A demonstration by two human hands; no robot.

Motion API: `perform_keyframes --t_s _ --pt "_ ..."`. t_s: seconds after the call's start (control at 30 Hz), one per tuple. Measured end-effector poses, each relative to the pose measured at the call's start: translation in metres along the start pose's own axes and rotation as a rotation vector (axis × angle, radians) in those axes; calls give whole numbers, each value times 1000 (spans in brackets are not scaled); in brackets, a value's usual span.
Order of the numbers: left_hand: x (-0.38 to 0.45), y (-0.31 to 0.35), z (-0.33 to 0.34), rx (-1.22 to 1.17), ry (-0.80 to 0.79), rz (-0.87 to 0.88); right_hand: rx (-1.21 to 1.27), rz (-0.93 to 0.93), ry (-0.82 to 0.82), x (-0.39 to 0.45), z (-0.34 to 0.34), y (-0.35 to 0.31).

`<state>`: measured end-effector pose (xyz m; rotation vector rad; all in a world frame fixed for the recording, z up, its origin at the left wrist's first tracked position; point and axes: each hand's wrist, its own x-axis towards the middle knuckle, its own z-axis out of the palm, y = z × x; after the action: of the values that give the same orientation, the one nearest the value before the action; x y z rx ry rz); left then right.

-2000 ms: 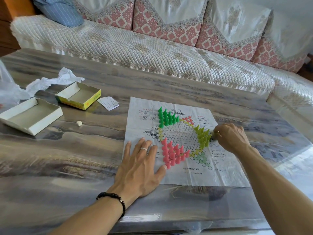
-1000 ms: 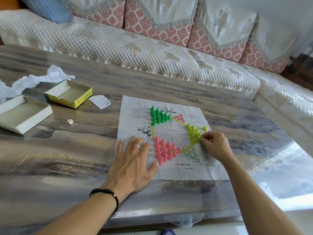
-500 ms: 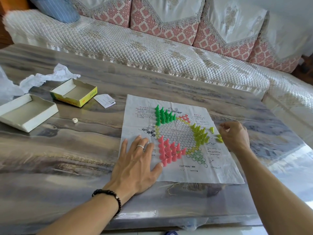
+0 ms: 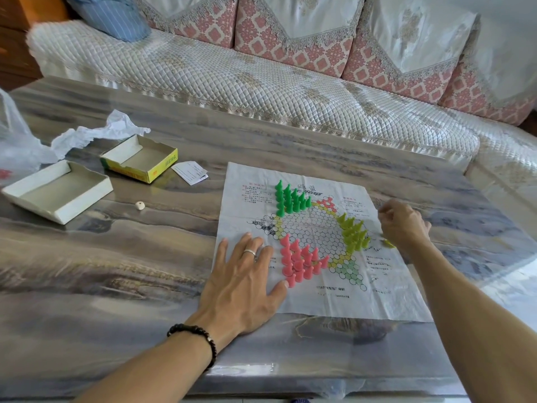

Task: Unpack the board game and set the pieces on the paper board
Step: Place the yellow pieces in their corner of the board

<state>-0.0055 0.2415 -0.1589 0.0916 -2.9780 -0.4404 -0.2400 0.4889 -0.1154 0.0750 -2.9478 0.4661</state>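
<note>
The paper board (image 4: 348, 303) lies flat on the marble table. On its star stand a cluster of green pieces (image 4: 290, 199) at the top, yellow-green pieces (image 4: 353, 231) at the right and pink pieces (image 4: 299, 261) at the lower left. My left hand (image 4: 241, 280) presses flat on the board's left edge, its thumb beside the pink cluster. My right hand (image 4: 402, 225) hovers at the board's right edge with curled fingers, apart from the yellow-green cluster. One yellow-green piece (image 4: 388, 243) shows at the hand's lower edge; whether it is held is hidden.
A white box tray (image 4: 58, 193), a yellow box half (image 4: 139, 161), a folded slip (image 4: 190, 172) and a small white bead (image 4: 140, 205) lie to the left. Crumpled paper (image 4: 98, 135) and a plastic bag (image 4: 14, 141) sit behind them. A quilted sofa (image 4: 232, 77) runs behind the table.
My right hand drew back from the yellow-green cluster to the board's right edge. My left hand stayed flat on the paper.
</note>
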Motion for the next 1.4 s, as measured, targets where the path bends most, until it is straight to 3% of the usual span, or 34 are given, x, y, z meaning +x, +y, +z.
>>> perform_keyframes --t_s 0.17,0.37,0.5,0.67,0.93,1.4 --pt "1 0 1 -8 12 0 240 -81 72 -8 -17 3" --pt "0 1 0 -18 28 6 277 -15 90 -16 -30 -1" --pt "-1 1 -1 -17 19 2 206 -102 57 -16 -29 0" --pt "0 1 -1 -16 15 2 129 -161 -148 -11 -26 0" --pt "0 1 -1 -15 9 3 -102 -261 -267 -9 -22 -9" --pt "-1 2 -3 -15 15 0 -75 -246 -241 -7 -12 -5"
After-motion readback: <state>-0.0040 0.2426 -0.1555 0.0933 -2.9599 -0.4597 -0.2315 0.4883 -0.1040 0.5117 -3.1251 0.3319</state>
